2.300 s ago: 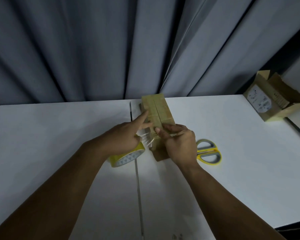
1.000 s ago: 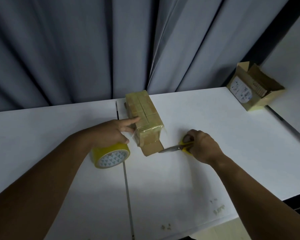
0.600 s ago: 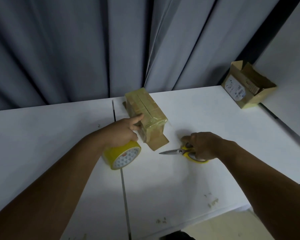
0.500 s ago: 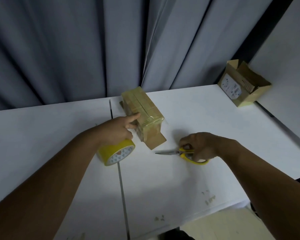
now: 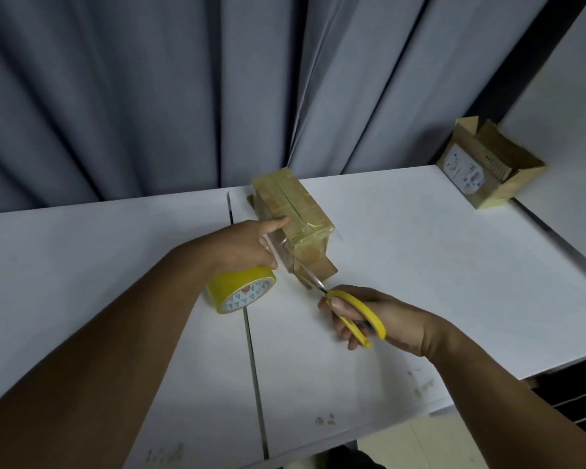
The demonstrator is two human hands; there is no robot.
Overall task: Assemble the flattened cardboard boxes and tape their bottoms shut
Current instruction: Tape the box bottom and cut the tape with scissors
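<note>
A small cardboard box (image 5: 290,206) lies on the white table (image 5: 437,272) close to the far edge, just right of the seam (image 5: 252,346) between the two tabletops. Its upper face is covered with clear tape and one brown flap sticks out flat on the table at the near end.

The left hand (image 5: 241,247) rests on top of a yellow tape roll (image 5: 239,291), fingers curled over it, while the forefinger stretches out straight and touches the left side of the box. The roll stands tilted on the table just left of the box's near end, right beside the seam. A strip of clear tape (image 5: 279,247) runs from the roll to the box.

The right hand (image 5: 389,319) grips the yellow-handled scissors (image 5: 367,311) – fingers through the loops. The blades point up and left, their tips at the box's near end where the strip comes off; whether they are parted I cannot tell.

Well apart, at the far right corner of the table, sits an open cardboard box (image 5: 501,164) with a white label on its side – its flaps stand up. A grey pleated curtain (image 5: 183,79) hangs behind the table
</note>
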